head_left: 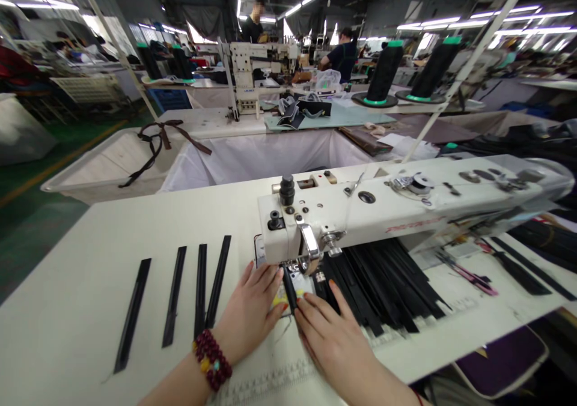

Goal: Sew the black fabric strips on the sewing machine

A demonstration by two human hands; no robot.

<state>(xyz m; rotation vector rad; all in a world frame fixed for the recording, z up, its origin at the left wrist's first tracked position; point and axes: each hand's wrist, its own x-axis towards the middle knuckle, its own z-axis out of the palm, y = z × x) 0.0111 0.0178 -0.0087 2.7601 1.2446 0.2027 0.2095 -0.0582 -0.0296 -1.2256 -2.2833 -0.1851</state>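
Observation:
A narrow black strip (290,290) lies under the needle area of a white sewing machine (360,208), its near end towards me. My left hand (252,310) rests palm down to the left of the strip, fingers stretched out and fingertips close to its edge. On the strip's near end lie the fingertips of my right hand (333,340), palm down with the fingers extended. The presser foot and needle are partly hidden by the machine head and my fingers. Several similar loose strips (175,298) lie spaced out on the white table (72,310) to the left.
A pile of black strips (374,286) lies under the machine arm. Right of it are pink-handled snips (473,278). A pale cloth-lined bin (265,154) stands behind the table. Thread cones (383,72) and another sewing machine (247,75) are farther back, with people beyond.

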